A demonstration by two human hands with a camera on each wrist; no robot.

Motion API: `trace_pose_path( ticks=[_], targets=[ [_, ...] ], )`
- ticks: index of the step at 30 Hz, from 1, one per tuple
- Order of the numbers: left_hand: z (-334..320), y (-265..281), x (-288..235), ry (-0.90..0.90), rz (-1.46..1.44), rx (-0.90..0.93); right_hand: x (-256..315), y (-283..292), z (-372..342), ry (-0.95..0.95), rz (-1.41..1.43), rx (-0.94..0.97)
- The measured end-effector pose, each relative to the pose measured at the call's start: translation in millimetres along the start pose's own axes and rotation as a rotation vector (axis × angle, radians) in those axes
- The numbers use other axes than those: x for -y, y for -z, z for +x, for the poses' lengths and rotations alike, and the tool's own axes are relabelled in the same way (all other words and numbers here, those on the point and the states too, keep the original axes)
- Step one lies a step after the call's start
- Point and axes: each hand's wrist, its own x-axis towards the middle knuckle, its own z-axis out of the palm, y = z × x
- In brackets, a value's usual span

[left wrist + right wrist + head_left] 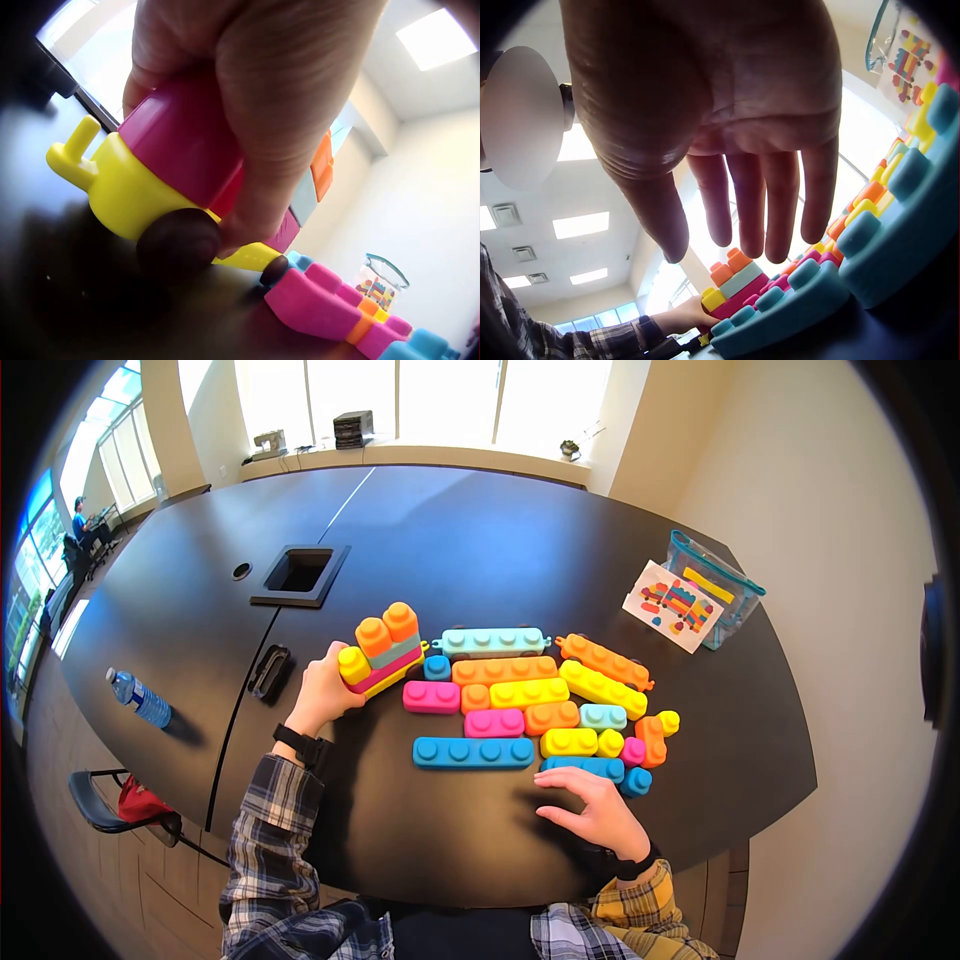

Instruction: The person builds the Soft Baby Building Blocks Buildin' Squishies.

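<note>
My left hand (322,692) grips the near end of a built toy train car (396,663). The car has a yellow wheeled base (124,187) with a hook, a magenta block (180,131) above it, and grey-teal, orange and yellow blocks on top. In the left wrist view the thumb lies along its side by a dark wheel (178,241). My right hand (597,815) holds nothing; its fingers reach loosely over the front edge of a blue block (600,766). A light-blue wheeled base (492,642) and an orange one (605,662) stand behind the car.
Loose blocks lie in rows mid-table, among them a long blue block (473,753) and a yellow one (603,690). A picture card (672,605) leans on a clear pouch (742,588) at back right. A water bottle (140,698) and a black cable port (269,673) are left.
</note>
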Motion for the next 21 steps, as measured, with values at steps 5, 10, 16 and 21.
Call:
trace_pose_path(
  ticks=[5, 10, 16, 21],
  targets=[
    [-1, -3, 1, -0.034, -0.001, -0.002, 2, 1, 4, -0.004, 0.010, 0.010],
    [1, 0, 6, 0.011, -0.024, 0.087, 13, 8, 15, -0.006, 0.014, 0.009],
    [-53, 25, -42, -0.199, 0.276, -0.158, 33, 41, 51, 0.137, -0.095, -0.080],
    [-115, 4, -113, -0.407, -0.079, -0.184, 12, 53, 117, 0.198, -0.250, -0.095]
  ],
)
